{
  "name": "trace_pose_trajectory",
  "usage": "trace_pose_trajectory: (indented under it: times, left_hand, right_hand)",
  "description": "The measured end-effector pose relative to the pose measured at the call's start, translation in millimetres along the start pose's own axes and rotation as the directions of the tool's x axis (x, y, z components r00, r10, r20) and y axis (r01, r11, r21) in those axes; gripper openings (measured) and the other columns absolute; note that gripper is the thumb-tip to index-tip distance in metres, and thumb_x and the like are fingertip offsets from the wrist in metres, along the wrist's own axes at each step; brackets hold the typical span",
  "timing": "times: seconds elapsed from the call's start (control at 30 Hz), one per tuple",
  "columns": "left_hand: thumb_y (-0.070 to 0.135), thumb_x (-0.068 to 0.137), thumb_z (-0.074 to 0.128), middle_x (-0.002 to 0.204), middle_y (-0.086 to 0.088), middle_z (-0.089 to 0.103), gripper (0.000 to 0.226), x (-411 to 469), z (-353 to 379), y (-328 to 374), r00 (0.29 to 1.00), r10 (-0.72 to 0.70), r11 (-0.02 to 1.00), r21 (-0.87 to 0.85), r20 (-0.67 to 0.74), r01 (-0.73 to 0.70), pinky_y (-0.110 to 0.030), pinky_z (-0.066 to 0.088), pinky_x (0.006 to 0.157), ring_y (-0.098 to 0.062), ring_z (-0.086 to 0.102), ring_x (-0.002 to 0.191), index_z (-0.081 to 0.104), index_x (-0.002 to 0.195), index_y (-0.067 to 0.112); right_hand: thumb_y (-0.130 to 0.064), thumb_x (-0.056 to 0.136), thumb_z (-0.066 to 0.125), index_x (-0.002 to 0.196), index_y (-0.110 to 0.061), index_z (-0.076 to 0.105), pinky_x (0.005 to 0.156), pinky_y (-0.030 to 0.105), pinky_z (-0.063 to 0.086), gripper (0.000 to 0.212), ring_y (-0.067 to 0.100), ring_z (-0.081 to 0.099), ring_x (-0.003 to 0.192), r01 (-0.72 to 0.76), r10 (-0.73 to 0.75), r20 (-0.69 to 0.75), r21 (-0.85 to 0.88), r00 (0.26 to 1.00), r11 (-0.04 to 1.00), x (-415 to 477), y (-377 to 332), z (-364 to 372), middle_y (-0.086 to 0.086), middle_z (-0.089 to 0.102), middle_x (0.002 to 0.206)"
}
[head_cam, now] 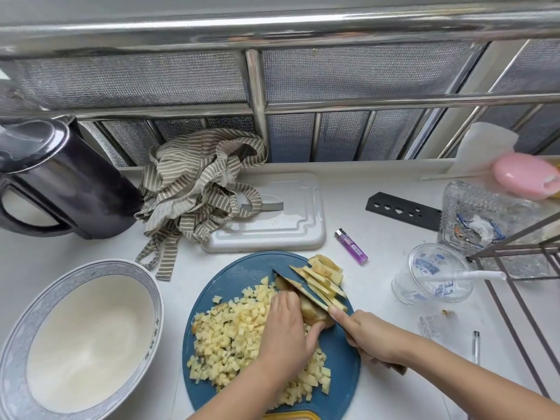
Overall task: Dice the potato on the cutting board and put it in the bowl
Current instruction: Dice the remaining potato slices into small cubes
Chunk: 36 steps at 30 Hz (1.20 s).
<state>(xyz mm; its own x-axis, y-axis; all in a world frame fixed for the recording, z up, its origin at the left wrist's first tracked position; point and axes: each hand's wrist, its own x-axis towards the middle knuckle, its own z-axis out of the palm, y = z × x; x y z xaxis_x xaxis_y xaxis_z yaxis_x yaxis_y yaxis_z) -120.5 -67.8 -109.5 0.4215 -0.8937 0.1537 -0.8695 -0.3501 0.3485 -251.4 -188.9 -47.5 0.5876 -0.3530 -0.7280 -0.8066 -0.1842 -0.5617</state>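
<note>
Midway through slicing at lower centre: gripping the potato chunk on the cutting board with curled left hand fingers, clenching the knife in the right hand (blade beside cut slabs); next, crosscutting slabs, then scooping dice into the bowl, lower left.

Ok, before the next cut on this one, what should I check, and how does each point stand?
1. Left hand steadying the potato chunk: ok.
2. Left fingertips clear of the knife blade: cannot tell, they sit right beside it.
3. Right hand gripping the knife handle: ok.
4. Dicing finished: not ok, slices lie uncut beyond the blade.
5. Bowl beside the cutting board, empty and ready: ok.
</note>
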Motion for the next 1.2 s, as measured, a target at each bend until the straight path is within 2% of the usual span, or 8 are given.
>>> trace_pose_trajectory:
  times: [0.17, 0.27, 0.5, 0.57, 0.67, 0.83, 1.07, 1.2]
  left_hand:
    - [0.057, 0.082, 0.029, 0.092, 0.002, 0.045, 0.049, 0.0, -2.4, 0.8, 0.993, -0.024, 1.0, -0.018, 0.112, 0.026, -0.032, 0.051, 0.085, -0.015, 0.048, 0.088, 0.047, 0.098, 0.015]
    - [0.056, 0.081, 0.037, 0.087, 0.007, 0.041, 0.039, -1.8, -2.9, 0.3, 0.996, -0.029, 0.998, -0.053, 0.089, 0.033, -0.026, 0.052, 0.076, -0.011, 0.046, 0.08, 0.041, 0.092, 0.019]
    - [0.068, 0.08, 0.012, 0.118, -0.002, 0.044, 0.083, 0.8, -11.9, 5.7, 0.965, -0.076, 0.997, -0.014, 0.25, 0.082, -0.03, 0.035, 0.108, -0.018, 0.042, 0.113, 0.039, 0.13, 0.008]
    - [0.066, 0.083, 0.021, 0.121, -0.001, 0.042, 0.076, 1.0, -14.3, 4.6, 0.954, -0.095, 0.992, -0.059, 0.283, 0.116, -0.029, 0.032, 0.11, -0.016, 0.039, 0.116, 0.037, 0.131, 0.009]
    - [0.059, 0.088, 0.038, 0.12, 0.003, 0.037, 0.059, 0.6, -16.8, 2.0, 0.948, -0.101, 0.984, -0.108, 0.302, 0.14, -0.026, 0.029, 0.11, -0.012, 0.035, 0.116, 0.037, 0.125, 0.013]
    - [0.064, 0.086, 0.029, 0.136, 0.0, 0.035, 0.066, 1.1, -19.5, 2.9, 0.94, -0.111, 0.97, -0.172, 0.323, 0.173, -0.023, 0.011, 0.117, -0.015, 0.028, 0.133, 0.038, 0.125, 0.012]
    - [0.07, 0.075, 0.008, 0.134, 0.0, 0.04, 0.079, 0.3, -20.9, 3.1, 0.929, -0.144, 0.95, -0.217, 0.34, 0.226, -0.034, 0.026, 0.115, -0.016, 0.033, 0.131, 0.041, 0.121, 0.016]
    - [0.07, 0.079, 0.012, 0.135, 0.002, 0.04, 0.078, -0.1, -20.7, 3.1, 0.926, -0.148, 0.952, -0.204, 0.347, 0.228, -0.033, 0.026, 0.115, -0.015, 0.032, 0.133, 0.038, 0.128, 0.016]
  right_hand:
    - [-0.065, 0.095, 0.02, 0.06, -0.021, 0.028, 0.054, 0.026, 0.029, 0.057, 0.011, 0.029, 0.046, 0.01, -0.016, -0.095, -0.061, 0.995, 0.998, 6.3, 4.9, 15.0, -0.004, 0.032, 0.054]
    - [-0.07, 0.092, 0.02, 0.059, -0.021, 0.03, 0.056, 0.028, 0.029, 0.06, 0.013, 0.031, 0.049, -0.011, 0.003, -0.127, -0.061, 0.992, 0.998, 8.8, 7.8, 21.1, -0.004, 0.034, 0.054]
    - [-0.079, 0.083, 0.033, 0.058, -0.019, 0.035, 0.04, 0.02, 0.021, 0.065, 0.015, 0.022, 0.04, -0.183, 0.175, 0.055, 0.383, 0.983, 0.905, 5.2, 11.9, 1.6, 0.002, 0.027, 0.05]
    - [-0.077, 0.085, 0.032, 0.059, -0.019, 0.036, 0.04, 0.022, 0.022, 0.064, 0.016, 0.023, 0.039, -0.154, 0.142, 0.058, 0.404, 0.988, 0.902, 2.6, 12.0, -1.4, 0.002, 0.029, 0.049]
    - [-0.07, 0.091, 0.03, 0.055, -0.02, 0.027, 0.038, 0.021, 0.024, 0.061, 0.017, 0.025, 0.036, -0.08, 0.102, -0.073, 0.254, 0.992, 0.964, -3.9, 10.7, 2.3, -0.001, 0.027, 0.045]
    - [-0.071, 0.089, 0.033, 0.057, -0.02, 0.03, 0.037, 0.019, 0.023, 0.061, 0.015, 0.023, 0.037, -0.089, 0.128, -0.096, 0.329, 0.987, 0.94, -20.4, 9.4, 7.7, 0.001, 0.026, 0.047]
    - [-0.075, 0.086, 0.033, 0.059, -0.019, 0.028, 0.038, 0.02, 0.022, 0.062, 0.016, 0.021, 0.037, -0.113, 0.127, -0.018, 0.349, 0.992, 0.93, -34.6, 7.6, 7.1, 0.002, 0.022, 0.049]
    - [-0.077, 0.085, 0.031, 0.058, -0.02, 0.025, 0.039, 0.021, 0.022, 0.062, 0.016, 0.02, 0.039, -0.106, 0.109, 0.008, 0.329, 0.994, 0.938, -38.4, 7.7, 7.1, 0.002, 0.021, 0.05]
